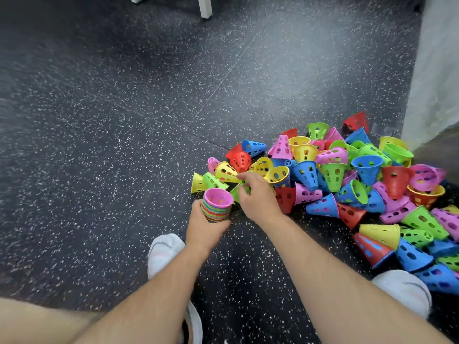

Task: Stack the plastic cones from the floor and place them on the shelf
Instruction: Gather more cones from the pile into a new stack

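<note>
Head view: our left hand [202,229] sits just below center frame, fingers wrapped around a nested stack of cones [216,205], rims striped in many colors, a pink cone on top with its open mouth facing up toward us. Our right hand [258,197] is just right of the stack, fingers pinched narrow on a green cone [239,192] at the near-left edge of the pile; the cone is partly hidden by the fingers, and we cannot tell if it is off the floor. The loose pile of cones [347,175] spreads from center frame to the right edge and down to the lower right, in red, blue, yellow, green and pink, all perforated with holes, lying tipped at mixed angles and touching one another. A yellow cone [224,172] lies on its side just above the right hand's fingertips. The dark speckled floor [99,120] fills the left and top. A pale wall [437,70] runs down the right edge, with the pile near its base. White furniture legs [205,7] show at top center. White shoes [162,252] sit at lower center and lower right, and both bare forearms come in from the bottom.
</note>
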Action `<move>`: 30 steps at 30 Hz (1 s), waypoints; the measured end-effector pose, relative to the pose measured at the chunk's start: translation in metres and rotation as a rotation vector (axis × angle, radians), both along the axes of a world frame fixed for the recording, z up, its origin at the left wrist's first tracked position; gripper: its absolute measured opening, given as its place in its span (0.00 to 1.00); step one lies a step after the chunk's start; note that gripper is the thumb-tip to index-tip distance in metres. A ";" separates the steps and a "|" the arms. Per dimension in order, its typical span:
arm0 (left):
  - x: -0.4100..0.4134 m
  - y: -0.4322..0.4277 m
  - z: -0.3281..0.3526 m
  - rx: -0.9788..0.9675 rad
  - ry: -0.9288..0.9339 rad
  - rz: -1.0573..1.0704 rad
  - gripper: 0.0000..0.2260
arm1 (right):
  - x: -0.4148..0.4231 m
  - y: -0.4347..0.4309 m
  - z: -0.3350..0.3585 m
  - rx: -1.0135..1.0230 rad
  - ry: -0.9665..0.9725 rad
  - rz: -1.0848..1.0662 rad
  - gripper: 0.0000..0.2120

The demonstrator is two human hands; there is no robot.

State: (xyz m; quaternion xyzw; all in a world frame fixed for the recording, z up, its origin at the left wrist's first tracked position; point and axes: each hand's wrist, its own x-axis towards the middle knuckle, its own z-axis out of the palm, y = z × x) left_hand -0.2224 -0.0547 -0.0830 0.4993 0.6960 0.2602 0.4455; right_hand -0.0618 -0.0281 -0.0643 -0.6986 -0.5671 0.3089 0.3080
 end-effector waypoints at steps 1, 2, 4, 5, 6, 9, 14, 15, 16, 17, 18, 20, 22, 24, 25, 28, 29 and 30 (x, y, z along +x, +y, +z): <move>-0.005 -0.003 -0.006 -0.013 0.001 0.022 0.27 | -0.005 0.006 -0.003 0.001 -0.052 0.031 0.15; -0.009 -0.006 -0.011 -0.027 0.003 0.040 0.27 | -0.010 0.012 -0.005 0.000 -0.096 0.066 0.16; -0.016 -0.009 -0.020 -0.060 0.014 0.068 0.27 | -0.018 0.025 -0.009 -0.019 -0.180 0.158 0.17; -0.019 -0.009 -0.023 -0.074 0.025 0.077 0.27 | -0.021 0.031 -0.011 -0.041 -0.234 0.208 0.18; -0.022 -0.009 -0.025 -0.086 0.034 0.083 0.27 | -0.023 0.036 -0.013 -0.061 -0.292 0.249 0.18; -0.030 -0.005 -0.032 -0.104 0.038 0.114 0.27 | -0.029 0.044 -0.023 -0.110 -0.403 0.280 0.19; -0.035 0.003 -0.038 -0.128 0.047 0.122 0.27 | -0.033 0.047 -0.041 -0.112 -0.521 0.265 0.23; -0.035 0.004 -0.037 -0.132 0.046 0.118 0.27 | -0.033 0.049 -0.044 -0.106 -0.530 0.259 0.21; -0.034 0.006 -0.036 -0.134 0.048 0.111 0.27 | -0.033 0.051 -0.046 -0.097 -0.532 0.249 0.19; -0.034 0.008 -0.036 -0.137 0.054 0.103 0.27 | -0.033 0.054 -0.048 -0.087 -0.530 0.235 0.17; -0.033 0.010 -0.035 -0.141 0.059 0.095 0.27 | -0.034 0.055 -0.048 -0.082 -0.525 0.218 0.14; -0.032 0.011 -0.035 -0.149 0.066 0.085 0.28 | -0.035 0.057 -0.051 -0.011 -0.511 0.171 0.09; -0.030 0.012 -0.036 -0.148 0.067 0.077 0.28 | -0.035 0.056 -0.049 0.068 -0.508 0.131 0.05; -0.028 0.011 -0.036 -0.147 0.075 0.072 0.28 | -0.032 0.056 -0.044 0.032 -0.494 0.130 0.06; -0.028 0.011 -0.036 -0.148 0.078 0.070 0.28 | -0.029 0.056 -0.043 0.006 -0.453 0.122 0.08; -0.027 0.010 -0.034 -0.148 0.084 0.061 0.28 | -0.018 0.047 -0.036 -0.032 -0.119 0.004 0.10; -0.026 0.010 -0.034 -0.145 0.084 0.056 0.28 | -0.015 0.043 -0.034 -0.056 -0.001 -0.044 0.11; -0.025 0.010 -0.034 -0.142 0.088 0.046 0.28 | -0.012 0.039 -0.031 -0.082 0.096 -0.093 0.10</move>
